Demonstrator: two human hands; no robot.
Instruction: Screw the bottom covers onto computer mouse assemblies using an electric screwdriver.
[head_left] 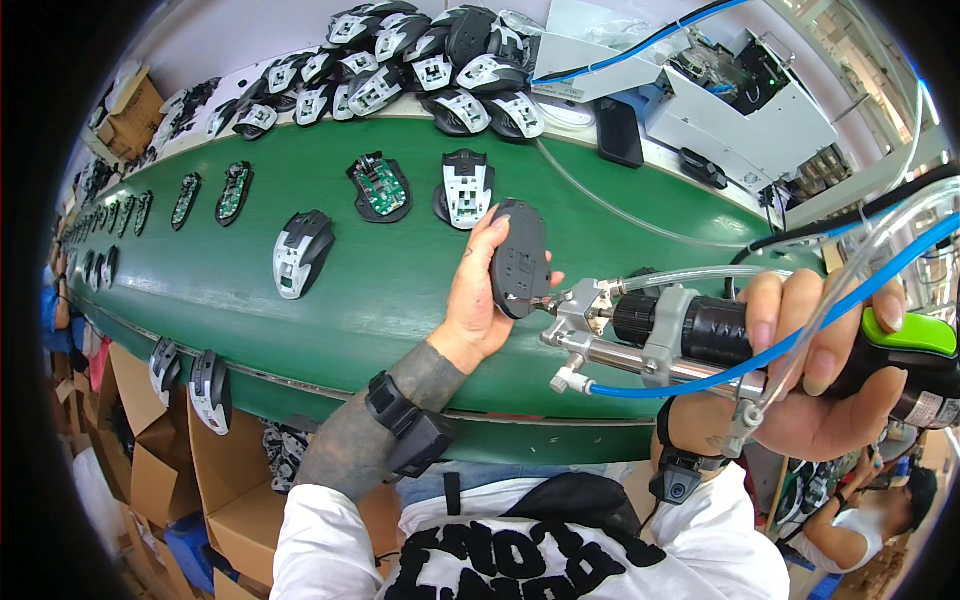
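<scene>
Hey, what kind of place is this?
Most likely a factory assembly line for computer mice: mouse shells are piled along the far edge of a long green bench, circuit boards lie spaced out on it, and the right hand holds a power screwdriver.

1. A pale wall [245,45] stands behind a long green-topped bench [215,290].
2. Cardboard boxes [235,475] sit on the bench's near side, at left.
3. A bright strip [931,112], perhaps a lamp, shows at the blurry upper right rim.
</scene>
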